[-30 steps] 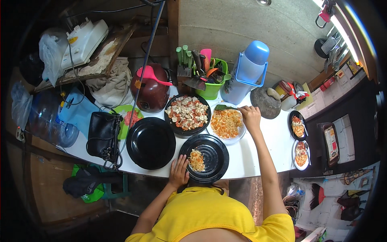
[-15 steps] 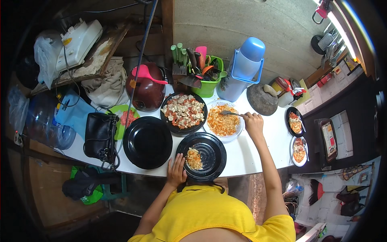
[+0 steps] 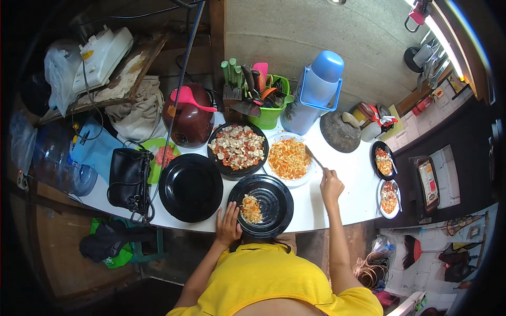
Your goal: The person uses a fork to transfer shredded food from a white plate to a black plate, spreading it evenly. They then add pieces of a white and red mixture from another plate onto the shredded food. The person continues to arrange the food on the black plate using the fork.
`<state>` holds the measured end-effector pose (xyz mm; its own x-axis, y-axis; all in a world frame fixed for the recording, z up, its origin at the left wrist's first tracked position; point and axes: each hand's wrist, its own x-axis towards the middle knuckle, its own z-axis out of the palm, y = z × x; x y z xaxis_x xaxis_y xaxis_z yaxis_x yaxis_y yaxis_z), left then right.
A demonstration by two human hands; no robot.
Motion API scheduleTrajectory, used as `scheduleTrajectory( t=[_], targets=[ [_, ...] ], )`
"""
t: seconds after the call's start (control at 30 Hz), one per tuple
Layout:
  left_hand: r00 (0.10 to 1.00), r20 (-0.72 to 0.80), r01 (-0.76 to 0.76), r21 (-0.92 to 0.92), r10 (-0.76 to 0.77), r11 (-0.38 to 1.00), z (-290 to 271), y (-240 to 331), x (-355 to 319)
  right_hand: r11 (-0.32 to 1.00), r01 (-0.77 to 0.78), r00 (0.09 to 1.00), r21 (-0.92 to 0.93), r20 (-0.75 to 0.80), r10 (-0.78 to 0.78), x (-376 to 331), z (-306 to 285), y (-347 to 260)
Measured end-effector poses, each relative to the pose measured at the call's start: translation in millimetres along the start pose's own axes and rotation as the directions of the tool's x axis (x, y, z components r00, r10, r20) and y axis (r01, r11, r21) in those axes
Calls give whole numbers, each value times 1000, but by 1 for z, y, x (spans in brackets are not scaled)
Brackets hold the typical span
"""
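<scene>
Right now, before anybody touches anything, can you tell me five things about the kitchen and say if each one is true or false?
1. The right hand holds a utensil. True.
2. The left hand touches the black bag. False: the left hand touches the front plate.
3. The pink scoop lies on the cooker. True.
4. The blue jug lies on its side. False: the blue jug stands upright.
5. Both food plates at the far right are white. False: there is a black one and a white one.
</scene>
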<state>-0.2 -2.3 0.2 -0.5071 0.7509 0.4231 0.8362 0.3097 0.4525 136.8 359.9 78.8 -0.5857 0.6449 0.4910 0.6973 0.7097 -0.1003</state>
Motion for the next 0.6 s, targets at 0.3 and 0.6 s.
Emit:
scheduleTrajectory(
  t=[0.3,0.6],
  targets=[
    [1000,-6,-3,5,3,1000,1,0,1,843,-445,894,302,214,394,-47,29,-26],
    [1000,3,-4,9,4,1000,-1,-1,-1,925,-211,971,315,173,162,-46,0,-52]
  ],
)
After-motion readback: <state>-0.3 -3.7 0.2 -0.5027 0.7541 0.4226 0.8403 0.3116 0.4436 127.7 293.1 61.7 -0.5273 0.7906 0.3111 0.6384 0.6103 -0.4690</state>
